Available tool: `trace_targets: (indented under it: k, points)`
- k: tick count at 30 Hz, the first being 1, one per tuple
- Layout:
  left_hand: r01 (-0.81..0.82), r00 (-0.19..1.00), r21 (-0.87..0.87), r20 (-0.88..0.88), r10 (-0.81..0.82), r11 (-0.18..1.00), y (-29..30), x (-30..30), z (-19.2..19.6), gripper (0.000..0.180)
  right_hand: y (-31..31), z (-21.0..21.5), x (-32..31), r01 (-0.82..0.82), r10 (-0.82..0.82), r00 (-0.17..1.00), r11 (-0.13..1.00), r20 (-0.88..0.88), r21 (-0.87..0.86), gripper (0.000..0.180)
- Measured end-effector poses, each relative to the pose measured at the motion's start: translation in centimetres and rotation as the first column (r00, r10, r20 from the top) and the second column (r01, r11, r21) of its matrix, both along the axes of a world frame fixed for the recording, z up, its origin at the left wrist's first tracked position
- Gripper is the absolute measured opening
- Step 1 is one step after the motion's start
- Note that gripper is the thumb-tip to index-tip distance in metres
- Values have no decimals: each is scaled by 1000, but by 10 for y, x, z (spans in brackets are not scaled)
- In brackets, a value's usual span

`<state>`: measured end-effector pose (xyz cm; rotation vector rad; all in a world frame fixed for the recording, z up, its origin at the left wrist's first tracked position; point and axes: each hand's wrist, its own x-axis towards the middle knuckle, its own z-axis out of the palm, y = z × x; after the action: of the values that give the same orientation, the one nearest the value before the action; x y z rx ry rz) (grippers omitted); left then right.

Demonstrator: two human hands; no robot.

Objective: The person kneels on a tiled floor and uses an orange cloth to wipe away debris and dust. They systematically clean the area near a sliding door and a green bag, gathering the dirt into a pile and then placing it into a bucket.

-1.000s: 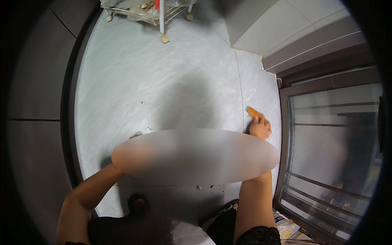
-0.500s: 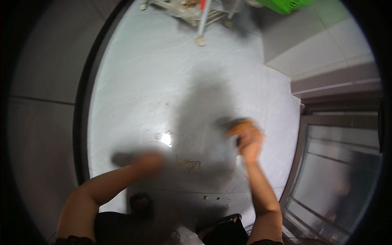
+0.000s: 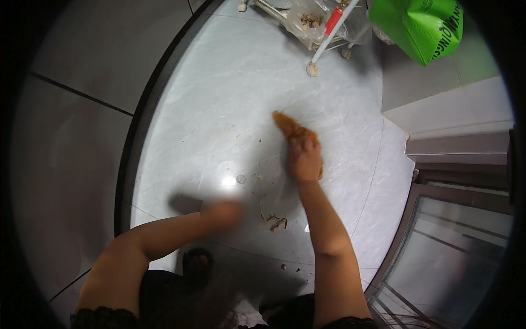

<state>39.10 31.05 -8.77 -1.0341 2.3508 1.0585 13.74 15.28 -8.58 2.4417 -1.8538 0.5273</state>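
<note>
My right hand [image 3: 305,159] presses down on an orange-brown cloth [image 3: 285,123] on the pale tiled floor [image 3: 203,104]. Its fingers are closed on the cloth, which trails out beyond the fingertips and along the right side of the hand. To the left, my left hand [image 3: 223,213] is a blur above the floor, so its fingers cannot be made out. Between the two hands and a little nearer to me lie thin brown scraps [image 3: 274,220]. Smaller crumbs [image 3: 219,131] are scattered farther out, left of the cloth.
At the far side stands a white-legged rack [image 3: 323,41] holding a clear plastic bag [image 3: 309,22] of brown bits. A green bag [image 3: 419,27] hangs at the far right. Dark edging [image 3: 127,159] bounds the floor on the left; a framed glass door [image 3: 455,241] is on the right.
My right hand has swung away from me and leftward, and the cloth now lies against the floor. My left hand stays low on the left. The whole view has shifted, showing more of the rack.
</note>
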Motion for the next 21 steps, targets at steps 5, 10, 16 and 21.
trace_targets:
  k: [5,10,16,21]
  points:
    - [-24,992,-84,-124,13,996,-6,7,29,46,77,38,31,-218,207,967,974,147,58,28]
    - [-192,904,-252,-422,70,948,25,22,-31,34,168,-6,25,-342,320,928,935,192,95,32]
    - [-21,909,-179,-412,-56,984,11,25,25,30,222,47,-1,-497,492,866,824,94,271,35]
    - [-568,627,-188,-730,273,801,-13,6,53,37,130,138,5,-405,-498,731,235,467,884,37]
